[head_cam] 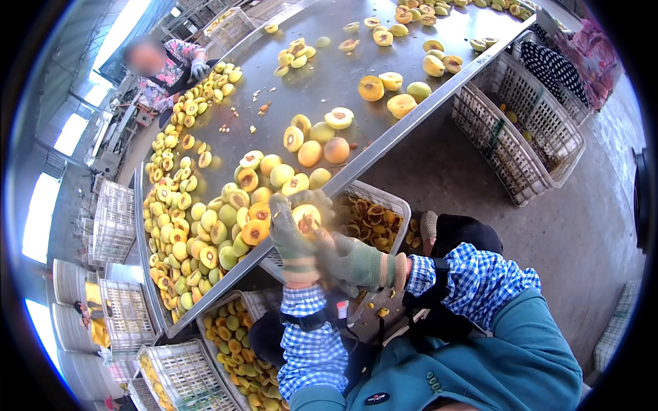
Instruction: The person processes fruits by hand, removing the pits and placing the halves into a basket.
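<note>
My left hand [294,245], in a soiled knit work glove, grips a halved stone fruit [306,218] that looks like a yellow peach. Its cut face is turned up and shows a brown, rough centre. Against the lower edge of this half is my right hand [362,261], gloved too, with curled fingers and a bare-looking thumb tip. Motion blur hides whether the right hand holds a tool. Both hands are over the near rim of a metal table [360,165]. Just beyond lies a heap of fruit halves [226,213], some cut side up.
Below the rim stands a crate of brownish fruit pieces [378,218]; another crate of halves [239,354] is by my left leg. White plastic crates [514,136] stand on the floor at right. A person [164,77] wearing gloves sits across the table.
</note>
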Tool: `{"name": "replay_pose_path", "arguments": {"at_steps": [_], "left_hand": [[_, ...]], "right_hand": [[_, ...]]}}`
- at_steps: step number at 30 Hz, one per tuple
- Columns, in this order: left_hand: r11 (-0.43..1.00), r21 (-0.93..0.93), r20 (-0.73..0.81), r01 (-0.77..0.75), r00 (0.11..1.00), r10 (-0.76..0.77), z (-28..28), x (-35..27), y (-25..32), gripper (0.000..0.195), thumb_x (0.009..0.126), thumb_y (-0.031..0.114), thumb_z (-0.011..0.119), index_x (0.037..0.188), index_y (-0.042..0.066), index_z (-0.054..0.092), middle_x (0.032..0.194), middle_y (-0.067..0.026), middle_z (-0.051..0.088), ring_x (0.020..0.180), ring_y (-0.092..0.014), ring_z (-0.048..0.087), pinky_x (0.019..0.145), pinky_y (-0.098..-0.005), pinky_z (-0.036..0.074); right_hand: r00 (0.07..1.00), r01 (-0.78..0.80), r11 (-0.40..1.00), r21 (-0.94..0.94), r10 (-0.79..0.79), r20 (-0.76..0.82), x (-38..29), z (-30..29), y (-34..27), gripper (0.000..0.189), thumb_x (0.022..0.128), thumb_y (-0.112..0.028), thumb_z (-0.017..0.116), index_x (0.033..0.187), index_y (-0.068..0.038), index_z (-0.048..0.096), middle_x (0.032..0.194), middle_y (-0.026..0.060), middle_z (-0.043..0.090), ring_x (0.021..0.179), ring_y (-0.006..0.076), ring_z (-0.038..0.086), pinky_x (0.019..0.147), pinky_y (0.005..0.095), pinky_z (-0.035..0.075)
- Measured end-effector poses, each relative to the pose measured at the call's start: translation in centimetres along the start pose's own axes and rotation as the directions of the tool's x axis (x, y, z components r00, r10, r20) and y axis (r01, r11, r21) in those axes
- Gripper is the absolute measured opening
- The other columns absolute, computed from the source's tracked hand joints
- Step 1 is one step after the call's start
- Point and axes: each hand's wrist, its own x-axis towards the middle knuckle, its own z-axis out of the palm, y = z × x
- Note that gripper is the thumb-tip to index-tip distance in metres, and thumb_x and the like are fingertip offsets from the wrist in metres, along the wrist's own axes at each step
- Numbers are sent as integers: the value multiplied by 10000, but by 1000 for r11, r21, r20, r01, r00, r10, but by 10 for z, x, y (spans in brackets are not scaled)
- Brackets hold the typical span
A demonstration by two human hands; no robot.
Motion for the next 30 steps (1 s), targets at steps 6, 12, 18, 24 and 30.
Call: {"name": "replay_pose_path", "arguments": {"at_steps": [6, 12, 18, 24, 30], "left_hand": [[991, -7, 1, 131, 991, -131, -13, 8, -8, 525, 954, 428, 405, 948, -63, 591, 859, -210, 666, 666, -277, 670, 564, -354, 585], [983, 94, -96, 156, 984, -148, -15, 17, -23, 436, 944, 356, 425, 984, -48, 584, 884, -184, 666, 717, -276, 665, 608, -354, 570], [952, -63, -58, 299, 951, -303, -6, 4, -5, 389, 930, 342, 443, 1036, -17, 551, 814, -127, 648, 625, -207, 630, 516, -307, 526], [986, 68, -275, 151, 953, -127, 32, -7, 12, 557, 924, 500, 452, 762, -8, 612, 656, -109, 628, 492, -170, 581, 452, -257, 500], [971, 61, -166, 232, 961, -220, 28, -4, 16, 524, 916, 471, 453, 780, -14, 595, 663, -106, 612, 499, -172, 558, 449, -254, 473]], "right_hand": [[994, -85, 994, 76, 80, 69, -4, 3, -8, 399, 985, -414, 405, 1059, -52, 556, 820, -2, 576, 682, 82, 525, 582, 213, 437], [997, -9, 998, 65, 4, 81, 1, -4, 4, 408, 985, -436, 383, 976, -76, 577, 764, 3, 572, 675, 87, 550, 585, 218, 460], [1000, -23, 1000, -4, 23, 16, -8, 4, -16, 334, 958, -375, 493, 1110, -90, 576, 933, 16, 610, 808, 107, 549, 707, 268, 467], [964, -112, 977, 181, 64, 256, 6, -5, 2, 308, 951, -322, 497, 1108, -65, 562, 957, 17, 605, 883, 120, 542, 789, 279, 464], [982, -103, 993, -51, 110, 156, 19, -11, 5, 269, 904, -210, 502, 1146, -101, 547, 976, 12, 600, 859, 99, 549, 776, 260, 476]]}}
